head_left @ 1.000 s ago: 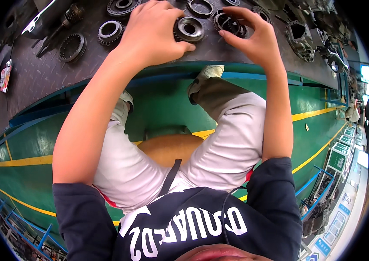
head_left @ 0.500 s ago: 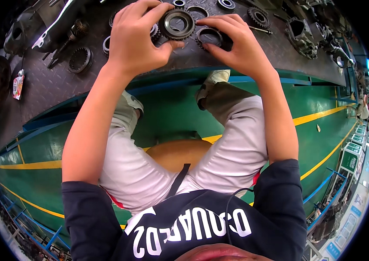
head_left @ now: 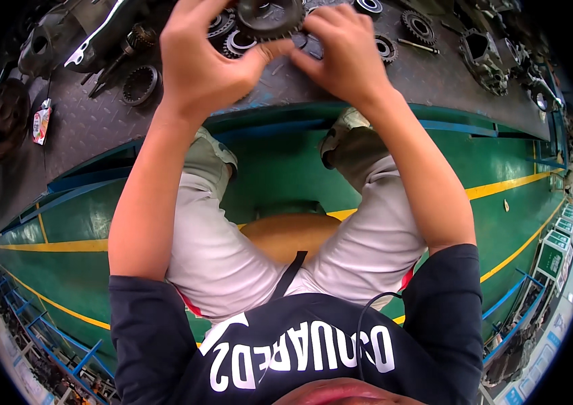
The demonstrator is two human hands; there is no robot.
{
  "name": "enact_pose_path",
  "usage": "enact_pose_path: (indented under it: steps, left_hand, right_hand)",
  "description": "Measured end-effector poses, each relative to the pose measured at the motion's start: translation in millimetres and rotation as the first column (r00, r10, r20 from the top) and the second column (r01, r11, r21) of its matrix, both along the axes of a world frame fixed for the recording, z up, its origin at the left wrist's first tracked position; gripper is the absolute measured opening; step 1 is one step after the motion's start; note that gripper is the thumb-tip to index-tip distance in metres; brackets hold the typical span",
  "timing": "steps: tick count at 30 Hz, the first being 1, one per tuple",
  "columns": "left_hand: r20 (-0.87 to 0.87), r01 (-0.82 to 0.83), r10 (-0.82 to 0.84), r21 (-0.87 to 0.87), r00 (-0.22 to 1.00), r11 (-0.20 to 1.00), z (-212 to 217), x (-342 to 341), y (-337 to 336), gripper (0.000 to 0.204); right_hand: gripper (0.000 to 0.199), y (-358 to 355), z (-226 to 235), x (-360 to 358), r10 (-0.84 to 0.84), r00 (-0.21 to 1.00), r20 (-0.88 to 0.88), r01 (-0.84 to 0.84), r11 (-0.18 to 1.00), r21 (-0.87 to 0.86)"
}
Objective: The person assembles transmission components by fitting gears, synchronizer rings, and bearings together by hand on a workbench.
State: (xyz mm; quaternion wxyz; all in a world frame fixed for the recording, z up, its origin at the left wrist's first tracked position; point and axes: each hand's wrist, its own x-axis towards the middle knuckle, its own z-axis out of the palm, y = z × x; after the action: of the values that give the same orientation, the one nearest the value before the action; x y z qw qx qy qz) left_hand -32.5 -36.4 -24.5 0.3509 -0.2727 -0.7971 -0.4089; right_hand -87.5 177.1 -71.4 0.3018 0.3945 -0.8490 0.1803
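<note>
- At the far left of the dark, patterned metal table [head_left: 84,128], a round, dark wheel [head_left: 1,121] lies near a small red-and-white packet [head_left: 42,123].
- Beyond the packet sits a grey metal case [head_left: 32,59] with a round hole in it, and just to its right a dark part with a bright, pale edge [head_left: 94,39].
- Next comes a toothed rod [head_left: 131,46], lying slantwise, and nearer the table's front edge a dark ring [head_left: 140,85].
- The left hand [head_left: 209,71] is curved wide, its thumb under the near rim of a big dark gear [head_left: 271,23]; it has hold of this gear, which is tilted and cut off by the upper edge of the view. Some fingertips are out of sight.
- Behind that hand, partly hidden, a smaller gear [head_left: 238,44] rests on the table.
- The right hand [head_left: 344,54] is half closed and blurred, its fingers at the right side of the big gear and its thumb lower down; I cannot tell whether it grips anything.
- Just right of it lies another ring-shaped gear [head_left: 386,48], with a bearing [head_left: 369,6] farther back.
- Farther right are a flat gear [head_left: 419,27], a thin bolt [head_left: 419,46] and an open metal housing [head_left: 483,62].
</note>
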Motion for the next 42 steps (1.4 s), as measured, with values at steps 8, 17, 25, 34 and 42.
enact_pose_path:
  steps: [8,17,25,34,42]
  left_hand:
    - [0.181,-0.146,0.229,-0.383,0.956,0.912,-13,9,-6,0.062]
    - [0.184,-0.138,0.252,-0.477,0.950,0.868,-57,-17,-6,0.064]
    - [0.160,-0.168,0.301,-0.551,0.940,0.817,-59,-14,3,0.069]
    - [0.178,-0.169,0.328,-0.584,0.928,0.794,-43,-6,-33,0.065]
    - [0.286,-0.142,0.305,-0.474,0.908,0.869,-16,0,-46,0.044]
  right_hand:
    - [0.036,3,34,19,0.022,0.995,-0.101,-0.057,0.930,-0.364]
    - [0.029,-1,8,11,0.189,0.960,0.208,-0.154,0.972,-0.177]
    - [0.027,4,18,13,0.190,0.962,0.197,-0.154,0.971,-0.182]
    - [0.025,31,6,2,0.193,0.933,0.304,-0.153,0.977,-0.150]
    - [0.025,27,8,3,0.242,0.926,0.289,-0.203,0.966,-0.160]
